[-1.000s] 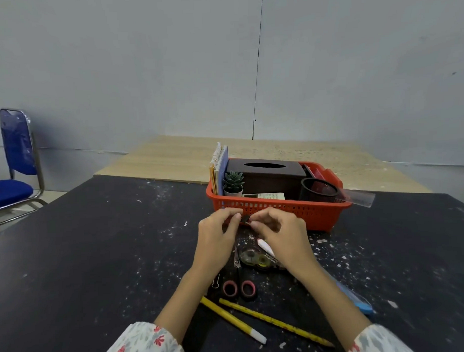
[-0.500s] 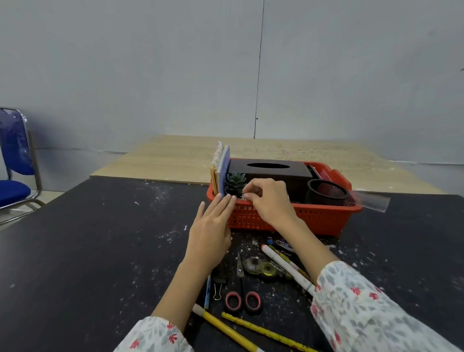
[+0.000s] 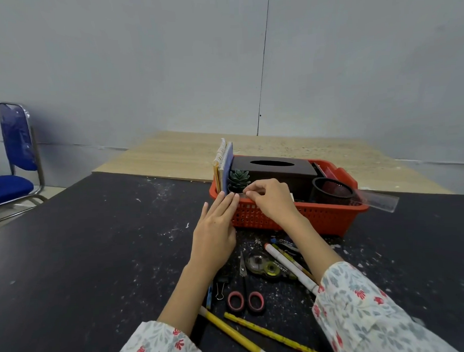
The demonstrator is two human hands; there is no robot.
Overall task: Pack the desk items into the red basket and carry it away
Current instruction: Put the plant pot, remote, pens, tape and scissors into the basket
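Red basket (image 3: 293,218), long axis left-right across black desk (image 3: 96,246).

Red basket (image 3: 293,221) holds notebooks (image 3: 223,165), plant (image 3: 239,178), tissue box (image 3: 275,169); scissors (image 3: 245,294) lie in front.

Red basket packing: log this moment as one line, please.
stage: packing | left hand: flat against red basket | right hand: pinching something small at rim | scissors, pencils: unpacked

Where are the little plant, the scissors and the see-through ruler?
little plant (image 3: 239,178), head view, on its green leaves.
scissors (image 3: 245,299), head view, between the pink handles.
see-through ruler (image 3: 379,201), head view, on the overhanging end.
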